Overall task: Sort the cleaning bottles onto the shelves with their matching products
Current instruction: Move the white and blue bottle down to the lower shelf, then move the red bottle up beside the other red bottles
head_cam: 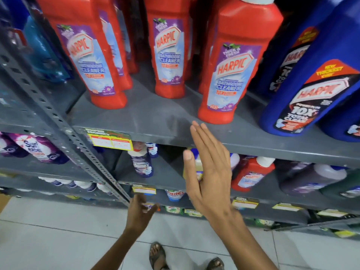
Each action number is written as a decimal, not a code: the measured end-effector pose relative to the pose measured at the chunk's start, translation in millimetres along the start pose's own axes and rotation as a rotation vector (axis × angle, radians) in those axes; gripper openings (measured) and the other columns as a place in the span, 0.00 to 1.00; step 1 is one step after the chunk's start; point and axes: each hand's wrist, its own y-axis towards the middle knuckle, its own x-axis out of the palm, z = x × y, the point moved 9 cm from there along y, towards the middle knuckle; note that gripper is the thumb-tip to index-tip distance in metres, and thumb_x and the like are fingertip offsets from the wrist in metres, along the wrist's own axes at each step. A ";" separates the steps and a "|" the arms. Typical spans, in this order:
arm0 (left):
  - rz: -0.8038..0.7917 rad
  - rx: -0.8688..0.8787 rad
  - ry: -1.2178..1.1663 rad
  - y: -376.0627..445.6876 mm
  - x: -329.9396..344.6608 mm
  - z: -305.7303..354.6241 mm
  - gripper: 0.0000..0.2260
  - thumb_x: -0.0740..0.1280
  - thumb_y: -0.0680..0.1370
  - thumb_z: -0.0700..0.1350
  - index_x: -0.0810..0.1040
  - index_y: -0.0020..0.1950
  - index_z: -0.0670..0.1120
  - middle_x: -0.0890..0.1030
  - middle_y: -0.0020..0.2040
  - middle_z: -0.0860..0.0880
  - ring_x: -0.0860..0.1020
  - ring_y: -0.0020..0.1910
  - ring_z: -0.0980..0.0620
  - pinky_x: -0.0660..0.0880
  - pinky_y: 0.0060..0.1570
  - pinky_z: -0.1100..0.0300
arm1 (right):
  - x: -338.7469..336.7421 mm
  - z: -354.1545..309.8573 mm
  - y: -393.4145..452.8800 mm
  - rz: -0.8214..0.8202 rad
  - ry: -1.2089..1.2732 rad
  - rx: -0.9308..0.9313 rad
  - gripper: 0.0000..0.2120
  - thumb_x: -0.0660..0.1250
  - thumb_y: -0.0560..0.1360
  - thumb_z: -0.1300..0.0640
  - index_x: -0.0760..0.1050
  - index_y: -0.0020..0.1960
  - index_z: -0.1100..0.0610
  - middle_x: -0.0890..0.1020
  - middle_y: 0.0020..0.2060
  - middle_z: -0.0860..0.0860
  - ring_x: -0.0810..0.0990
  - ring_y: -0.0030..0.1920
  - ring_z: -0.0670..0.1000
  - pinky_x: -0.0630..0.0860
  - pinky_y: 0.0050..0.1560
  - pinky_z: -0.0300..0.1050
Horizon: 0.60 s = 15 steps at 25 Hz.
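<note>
3 red bottles stand upright in the front row of the top shelf [148, 117], each with a purple-and-white Harpic Bathroom Cleaner label: left bottle [93, 55], middle bottle [168, 49], right bottle [231, 65], the last nearest the edge, with a white cap. More red ones stand behind. Just right, blue bottles [311, 90] with dark Harpic labels stand close together. On the shelf below, a smaller red bottle [251, 174] stands among mixed bottles.

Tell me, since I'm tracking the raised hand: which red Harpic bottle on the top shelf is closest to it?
The rightmost red Harpic bottle, next to the blue bottles. Its base stands just above the open right hand; the other two red ones stand further left.
</note>
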 end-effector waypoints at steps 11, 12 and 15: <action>-0.268 0.281 -0.082 -86.5 192.8 165.7 0.19 0.79 0.78 0.34 0.80 0.67 0.35 0.86 0.59 0.37 0.86 0.58 0.39 0.84 0.60 0.52 | -103.8 229.9 -154.6 -0.180 -0.069 0.313 0.19 0.60 0.86 0.49 0.75 0.76 0.49 0.79 0.73 0.41 0.77 0.75 0.47 0.74 0.73 0.54; -0.259 0.305 -0.102 -90.4 203.7 183.0 0.21 0.79 0.79 0.36 0.79 0.70 0.36 0.85 0.62 0.40 0.85 0.59 0.43 0.83 0.62 0.60 | -106.4 253.7 -164.8 -0.218 -0.080 0.384 0.21 0.61 0.86 0.48 0.74 0.77 0.49 0.78 0.75 0.42 0.76 0.76 0.48 0.73 0.75 0.56; -0.281 0.318 -0.170 -95.7 238.1 218.6 0.28 0.77 0.81 0.41 0.72 0.79 0.40 0.79 0.70 0.48 0.79 0.67 0.51 0.73 0.64 0.76 | -102.8 315.9 -189.0 -0.352 -0.113 0.581 0.26 0.62 0.87 0.47 0.67 0.82 0.55 0.72 0.81 0.52 0.69 0.82 0.57 0.68 0.82 0.60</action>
